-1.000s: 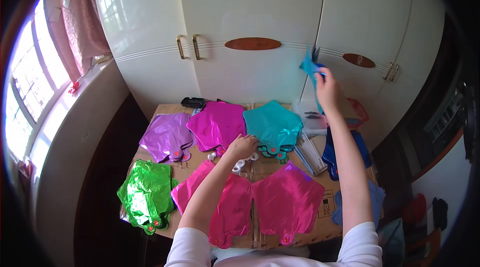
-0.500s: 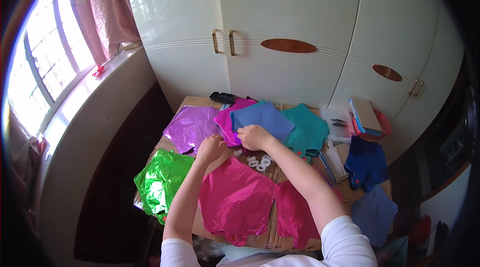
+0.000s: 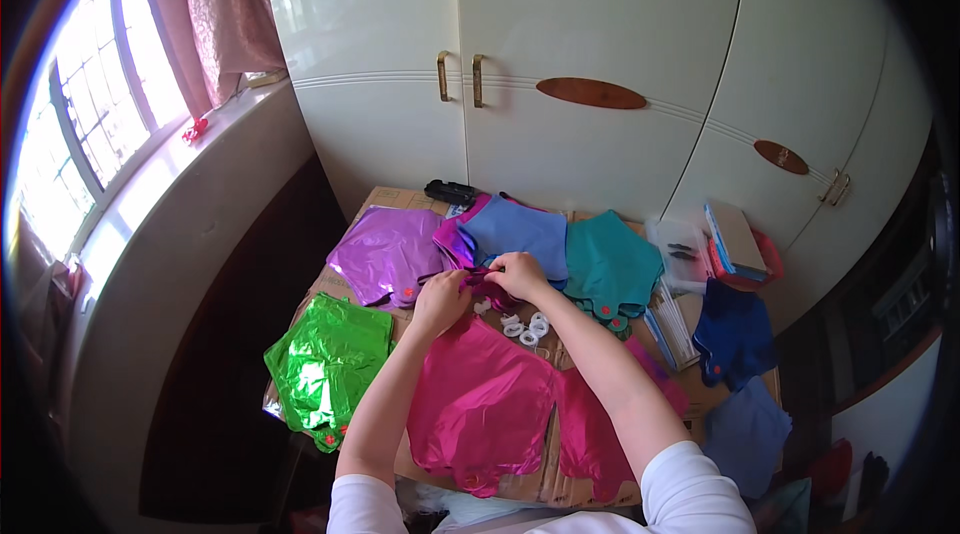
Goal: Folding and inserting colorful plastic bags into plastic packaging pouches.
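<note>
Blue foil balloon (image 3: 520, 231) over magenta one (image 3: 458, 239), left hand (image 3: 441, 302) and right hand (image 3: 517, 276) seemingly pinching its hidden lower edge, grip unclear.

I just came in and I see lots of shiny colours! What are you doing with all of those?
A person is working at a table covered with flat foil balloons. Both hands meet over the middle: the left hand and right hand pinch the bottom edge of a blue balloon lying on a magenta one. Purple, teal, green and pink balloons lie spread around them, with small white clips beside the right hand.
</note>
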{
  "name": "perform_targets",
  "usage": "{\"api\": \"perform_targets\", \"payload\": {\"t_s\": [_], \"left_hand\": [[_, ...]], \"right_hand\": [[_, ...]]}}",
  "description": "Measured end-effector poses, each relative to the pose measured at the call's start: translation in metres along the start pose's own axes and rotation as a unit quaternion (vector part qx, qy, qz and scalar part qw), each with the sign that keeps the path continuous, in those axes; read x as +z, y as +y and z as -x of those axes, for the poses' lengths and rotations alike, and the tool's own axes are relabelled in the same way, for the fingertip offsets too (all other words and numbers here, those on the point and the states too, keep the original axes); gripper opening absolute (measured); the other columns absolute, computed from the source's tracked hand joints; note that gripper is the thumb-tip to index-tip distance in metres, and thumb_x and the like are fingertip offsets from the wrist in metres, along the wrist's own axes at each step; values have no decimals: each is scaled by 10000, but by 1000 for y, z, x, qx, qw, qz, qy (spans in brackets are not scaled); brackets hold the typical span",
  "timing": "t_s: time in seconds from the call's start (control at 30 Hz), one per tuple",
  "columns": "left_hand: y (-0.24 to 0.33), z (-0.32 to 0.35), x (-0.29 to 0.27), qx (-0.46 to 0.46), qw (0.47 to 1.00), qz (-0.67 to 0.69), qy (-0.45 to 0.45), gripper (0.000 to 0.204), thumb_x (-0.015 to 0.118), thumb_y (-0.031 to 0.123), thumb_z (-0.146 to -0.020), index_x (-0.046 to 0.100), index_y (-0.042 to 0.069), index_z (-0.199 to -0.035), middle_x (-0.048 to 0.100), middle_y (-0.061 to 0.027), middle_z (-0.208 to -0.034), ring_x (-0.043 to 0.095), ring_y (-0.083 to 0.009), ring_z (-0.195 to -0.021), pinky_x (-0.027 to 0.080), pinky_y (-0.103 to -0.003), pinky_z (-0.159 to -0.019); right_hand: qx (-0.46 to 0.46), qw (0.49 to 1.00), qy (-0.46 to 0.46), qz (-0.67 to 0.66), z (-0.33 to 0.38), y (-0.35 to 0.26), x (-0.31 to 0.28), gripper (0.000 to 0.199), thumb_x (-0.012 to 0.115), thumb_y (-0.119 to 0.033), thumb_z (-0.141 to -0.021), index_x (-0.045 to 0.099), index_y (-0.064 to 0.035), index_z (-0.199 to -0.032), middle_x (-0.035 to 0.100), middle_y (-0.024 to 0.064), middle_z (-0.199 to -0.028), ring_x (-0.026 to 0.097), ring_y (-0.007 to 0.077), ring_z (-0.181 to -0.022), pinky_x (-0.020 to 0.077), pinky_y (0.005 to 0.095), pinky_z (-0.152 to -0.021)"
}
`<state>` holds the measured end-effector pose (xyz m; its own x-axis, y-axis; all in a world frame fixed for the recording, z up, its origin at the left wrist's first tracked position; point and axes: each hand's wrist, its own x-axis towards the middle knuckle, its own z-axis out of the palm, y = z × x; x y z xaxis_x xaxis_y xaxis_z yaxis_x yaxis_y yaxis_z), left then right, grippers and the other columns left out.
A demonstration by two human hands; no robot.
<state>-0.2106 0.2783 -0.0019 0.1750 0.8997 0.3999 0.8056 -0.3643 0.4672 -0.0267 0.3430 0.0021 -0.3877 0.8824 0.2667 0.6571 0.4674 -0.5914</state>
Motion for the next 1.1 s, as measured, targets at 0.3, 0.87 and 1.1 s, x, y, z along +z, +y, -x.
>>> {"api": "perform_targets", "payload": {"t_s": [0.3, 0.87, 1.1], "left_hand": [[-7, -7, 7, 64, 997, -33, -2, 216, 543, 215, -864, 614, 28, -944, 660, -156, -986, 593, -335, -1031, 468, -419, -879], [-9, -9, 23, 18, 989, -135, -56, 305, 536, 310, -855, 653, 141, -1082, 654, -55, -1055, 556, -241, -1116, 395, -471, -989], [-13, 7, -24, -39, 997, -63, 26, 317, 618, 284, -808, 673, 60, -1026, 640, -120, -1038, 587, -286, -1029, 433, -423, -943]], "right_hand": [[81, 984, -30, -155, -9, 12, -5, 225, 794, -236, -720, 697, -34, -742, 670, 36, -670, 589, 110, -602, 468, 285, -593], [-33, 850, 519, -79, -18, 0, -185, 220, 638, -234, -883, 599, -26, -824, 619, 98, -701, 599, 185, -647, 462, 348, -604], [-435, 813, 354, 158, -50, -115, -115, 143, 582, -26, -747, 550, -130, -839, 595, 51, -801, 620, 237, -723, 498, 350, -608]]}}
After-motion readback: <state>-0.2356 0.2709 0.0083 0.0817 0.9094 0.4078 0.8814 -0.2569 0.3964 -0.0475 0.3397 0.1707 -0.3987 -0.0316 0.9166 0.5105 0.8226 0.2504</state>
